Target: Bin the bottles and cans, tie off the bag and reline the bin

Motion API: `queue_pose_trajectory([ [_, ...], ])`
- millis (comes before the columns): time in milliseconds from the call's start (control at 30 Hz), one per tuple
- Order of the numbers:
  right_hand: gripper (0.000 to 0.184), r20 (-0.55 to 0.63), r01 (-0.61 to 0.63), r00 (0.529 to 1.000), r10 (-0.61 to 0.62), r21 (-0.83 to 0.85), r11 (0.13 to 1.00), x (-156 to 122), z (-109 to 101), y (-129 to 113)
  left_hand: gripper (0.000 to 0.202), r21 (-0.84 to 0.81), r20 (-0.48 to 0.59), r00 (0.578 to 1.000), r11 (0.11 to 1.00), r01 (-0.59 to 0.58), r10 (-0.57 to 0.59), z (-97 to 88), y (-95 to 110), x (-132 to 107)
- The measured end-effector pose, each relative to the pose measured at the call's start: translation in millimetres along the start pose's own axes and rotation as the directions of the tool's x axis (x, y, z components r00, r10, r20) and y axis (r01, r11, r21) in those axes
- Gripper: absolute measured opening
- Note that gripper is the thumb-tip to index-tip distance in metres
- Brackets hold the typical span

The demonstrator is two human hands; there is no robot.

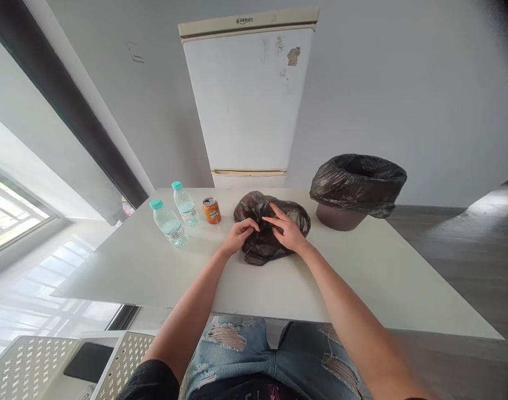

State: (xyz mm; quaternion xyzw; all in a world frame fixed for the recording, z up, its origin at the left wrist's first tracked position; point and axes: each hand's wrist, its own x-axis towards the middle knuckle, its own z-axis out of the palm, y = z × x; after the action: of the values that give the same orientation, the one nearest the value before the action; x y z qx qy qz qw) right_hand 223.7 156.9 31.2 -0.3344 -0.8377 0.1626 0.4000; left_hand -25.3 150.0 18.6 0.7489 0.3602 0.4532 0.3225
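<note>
A crumpled black plastic bag (pixel 264 251) lies bunched on the white table (pixel 220 289) in front of me; what is inside it, if anything, is hidden. At its left side, my left hand (pixel 239 234) is closed, with thumb and fingertips pinching the gathered plastic. My right hand (pixel 290 233) rests over the right part of the bag, its fingers stretched out and apart, touching the plastic. Left of the bag stands an orange drink can (pixel 212 211).
Two clear bottles with teal caps, a nearer bottle (pixel 169 225) and a farther bottle (pixel 186 205), stand at the table's left. A bin (pixel 340 216) lined with a black bag is at the back right. Behind is a white fridge (pixel 249 105); a perforated white basket (pixel 33 361) sits lower left.
</note>
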Motion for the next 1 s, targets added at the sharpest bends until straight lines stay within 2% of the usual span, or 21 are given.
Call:
queue_pose_trajectory([
  [100, 0.037, -0.041, 0.045, 0.998, -0.044, 0.013, 0.999, 0.0, 0.8, 3.2, 0.037, -0.069, -0.037, 0.999, 0.997, 0.022, -0.025, 2.6, 2.3, -1.0],
  [233, 0.01, -0.154, -0.052, 0.986, 0.059, 0.046, 0.998, 0.3, 3.5, 3.1, 0.037, -0.066, -0.205, 0.976, 0.996, 0.06, -0.073, 2.8, 4.0, -1.1],
  [333, 0.013, -0.171, -0.134, 0.976, 0.137, 0.026, 0.991, 0.8, 4.2, 2.6, 0.042, 0.0, -0.347, 0.935, 0.997, 0.082, -0.077, 0.8, 6.3, -0.9],
  [400, 0.028, -0.12, -0.151, 0.981, 0.15, 0.0, 0.988, 1.2, 4.1, 3.3, 0.046, 0.105, -0.396, 0.917, 0.99, 0.091, -0.042, 0.4, 7.3, -1.0],
  [467, 0.046, -0.039, -0.145, 0.989, 0.144, -0.019, 0.989, 1.7, 4.6, 4.3, 0.053, 0.223, -0.385, 0.923, 0.968, 0.113, -0.019, 1.2, 6.2, -1.0],
  [533, 0.053, 0.032, -0.129, 0.991, 0.13, -0.031, 0.991, 2.3, 6.3, 5.0, 0.058, 0.297, -0.338, 0.94, 0.942, 0.155, -0.048, 2.9, 2.3, -0.3],
  [633, 0.035, 0.09, -0.085, 0.992, 0.089, -0.051, 0.995, 3.0, 9.9, 5.3, 0.042, 0.319, -0.287, 0.951, 0.924, 0.21, -0.116, 4.6, -6.6, 2.3],
  [733, 0.017, 0.084, -0.069, 0.994, 0.076, -0.084, 0.994, 2.6, 12.4, 6.7, 0.023, 0.32, -0.277, 0.954, 0.926, 0.202, -0.112, 3.9, -13.3, 5.8],
  [867, 0.014, 0.03, -0.107, 0.993, 0.112, -0.119, 0.987, 1.8, 12.8, 10.7, 0.017, 0.307, -0.292, 0.953, 0.937, 0.167, -0.074, 2.2, -15.3, 8.7],
  [1000, 0.014, 0.015, -0.11, 0.993, 0.113, -0.136, 0.985, 2.6, 12.9, 11.0, 0.013, 0.275, -0.264, 0.963, 0.952, 0.135, -0.06, 3.4, -15.4, 8.1],
])
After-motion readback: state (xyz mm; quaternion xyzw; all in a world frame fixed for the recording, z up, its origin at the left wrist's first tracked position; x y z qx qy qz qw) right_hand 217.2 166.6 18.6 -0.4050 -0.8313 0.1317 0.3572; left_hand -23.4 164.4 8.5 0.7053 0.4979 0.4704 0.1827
